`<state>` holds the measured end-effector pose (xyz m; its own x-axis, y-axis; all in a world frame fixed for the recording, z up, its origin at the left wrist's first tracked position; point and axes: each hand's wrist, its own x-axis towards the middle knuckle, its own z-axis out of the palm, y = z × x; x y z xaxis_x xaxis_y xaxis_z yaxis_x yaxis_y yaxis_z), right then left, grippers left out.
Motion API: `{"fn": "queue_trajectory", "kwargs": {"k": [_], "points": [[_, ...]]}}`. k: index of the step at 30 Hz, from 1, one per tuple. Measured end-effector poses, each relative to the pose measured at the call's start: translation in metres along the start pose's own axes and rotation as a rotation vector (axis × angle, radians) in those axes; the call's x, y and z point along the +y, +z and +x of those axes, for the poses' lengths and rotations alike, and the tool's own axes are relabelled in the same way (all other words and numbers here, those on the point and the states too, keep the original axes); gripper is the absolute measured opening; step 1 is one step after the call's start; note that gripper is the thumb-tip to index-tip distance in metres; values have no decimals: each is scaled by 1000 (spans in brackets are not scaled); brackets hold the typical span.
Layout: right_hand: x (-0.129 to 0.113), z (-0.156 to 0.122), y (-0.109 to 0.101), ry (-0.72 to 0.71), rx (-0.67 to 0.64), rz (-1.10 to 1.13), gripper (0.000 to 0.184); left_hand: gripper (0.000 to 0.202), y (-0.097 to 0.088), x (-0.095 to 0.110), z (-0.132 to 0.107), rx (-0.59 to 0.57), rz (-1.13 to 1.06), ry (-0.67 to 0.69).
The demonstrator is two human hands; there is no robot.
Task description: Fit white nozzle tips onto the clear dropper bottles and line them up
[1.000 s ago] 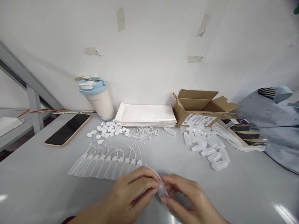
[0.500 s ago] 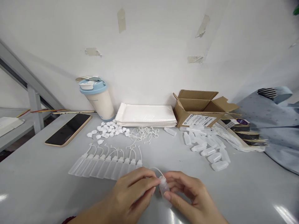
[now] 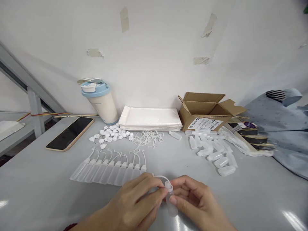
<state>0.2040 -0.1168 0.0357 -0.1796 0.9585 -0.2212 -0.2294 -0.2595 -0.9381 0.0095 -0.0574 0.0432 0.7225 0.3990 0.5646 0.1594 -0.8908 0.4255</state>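
A small translucent plastic bottle (image 3: 171,205) stands nearly upright between my hands, a thin white strap (image 3: 161,176) looped round its neck, the loose end curving up to the left. My right hand (image 3: 196,199) grips the bottle's side with thumb and fingers. At the bottle's neck, the fingertips of my left hand (image 3: 141,199) are pinched by the strap's ring. Beyond my left hand lies a row of similar bottles (image 3: 106,170) with straps on their necks. Loose white straps (image 3: 149,138) and a pile of white caps (image 3: 113,133) are farther back.
Loose bottles (image 3: 215,156) lie at right before an open cardboard box (image 3: 204,109). White envelopes (image 3: 151,117) are stacked against the wall. A tumbler (image 3: 103,102) and a phone (image 3: 71,133) are at left. Patterned blue fabric (image 3: 286,128) and a plastic-wrapped pack (image 3: 252,136) are at far right.
My left fingers have moved slightly right and down against the bottle's neck. The strap's ring now sits lower round the neck, and more of the bottle's mouth and the strap's free end shows.
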Motion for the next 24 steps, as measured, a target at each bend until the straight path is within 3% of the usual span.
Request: {"fn": "queue_trajectory", "kwargs": {"k": [7, 12, 19, 24], "points": [[-1, 5, -5, 98, -9, 134, 27, 25, 16, -7, -8, 186, -12, 69], [-4, 5, -4, 110, 24, 152, 33, 29, 20, -7, -15, 130, 28, 18], [-3, 4, -3, 131, -27, 114, 28, 33, 25, -5, -15, 117, 99, 98], [0, 6, -3, 144, -44, 95, 27, 37, 14, 4, -9, 9, 47, -25]]}}
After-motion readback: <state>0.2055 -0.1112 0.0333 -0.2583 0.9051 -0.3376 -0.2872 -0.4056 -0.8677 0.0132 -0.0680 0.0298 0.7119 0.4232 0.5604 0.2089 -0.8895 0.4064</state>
